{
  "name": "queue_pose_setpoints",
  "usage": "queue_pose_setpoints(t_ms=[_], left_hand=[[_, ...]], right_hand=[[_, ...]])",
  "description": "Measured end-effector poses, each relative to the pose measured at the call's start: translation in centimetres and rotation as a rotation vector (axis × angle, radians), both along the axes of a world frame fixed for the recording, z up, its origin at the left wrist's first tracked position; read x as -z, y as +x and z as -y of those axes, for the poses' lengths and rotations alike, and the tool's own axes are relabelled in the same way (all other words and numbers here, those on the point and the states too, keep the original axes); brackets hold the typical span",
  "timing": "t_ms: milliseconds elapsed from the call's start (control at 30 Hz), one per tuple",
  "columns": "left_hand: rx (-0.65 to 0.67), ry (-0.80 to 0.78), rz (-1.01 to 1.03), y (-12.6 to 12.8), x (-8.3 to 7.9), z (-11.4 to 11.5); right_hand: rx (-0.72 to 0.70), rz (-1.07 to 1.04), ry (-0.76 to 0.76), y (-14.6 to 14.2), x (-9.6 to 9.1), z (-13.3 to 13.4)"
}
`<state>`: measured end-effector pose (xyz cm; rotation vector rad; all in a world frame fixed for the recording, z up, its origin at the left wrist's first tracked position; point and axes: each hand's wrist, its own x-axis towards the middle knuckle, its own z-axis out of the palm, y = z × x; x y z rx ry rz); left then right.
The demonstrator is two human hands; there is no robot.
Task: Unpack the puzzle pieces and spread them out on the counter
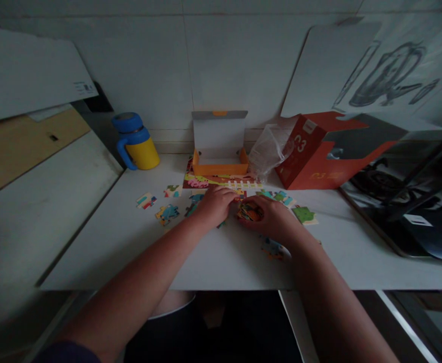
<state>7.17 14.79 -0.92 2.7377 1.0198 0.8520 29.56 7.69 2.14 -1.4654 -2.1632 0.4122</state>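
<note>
Our left hand (216, 204) lies palm down on the white table (224, 262), its fingers curled loosely over small colourful cardboard puzzle pieces (167, 213) scattered there; we cannot tell whether it grips one. Our right hand (271, 218) sits just beside it, fingers pinching an orange-patterned puzzle piece (249, 212) at the table surface. Just beyond lies a joined strip of puzzle (209, 180), in front of an open orange cardboard box (219, 162). A yellow mug with a blue lid (135, 141) stands far left.

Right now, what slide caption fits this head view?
Both hands, left hand and right hand, handle jigsaw pieces on a white table before an open orange box.
</note>
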Motion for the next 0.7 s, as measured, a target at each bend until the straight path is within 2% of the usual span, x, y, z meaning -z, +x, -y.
queue_pose_setpoints(t_ms=[67, 167, 433, 533, 700], left_hand=[[-0.022, 0.003, 0.011, -0.4, -0.5, 0.2], [0.014, -0.014, 0.004, -0.7, -1.1, 0.5], [0.322, -0.079, -0.125, 0.7, -1.1, 2.5], [0.309, -0.069, -0.189, 1.2, -0.9, 3.4], [0.289, -0.071, -0.225, 0.8, -1.3, 3.8]], right_hand=[[0.040, -0.022, 0.028, 0.2, 0.0, -0.1], [0.161, -0.042, 0.074, 0.6, -0.1, -0.2], [0.426, -0.119, 0.052, 1.9, -0.3, -0.5], [0.453, -0.086, 0.029, 2.7, -0.8, -0.3], [0.377, 0.088, 0.011, 3.3, -1.8, 1.2]])
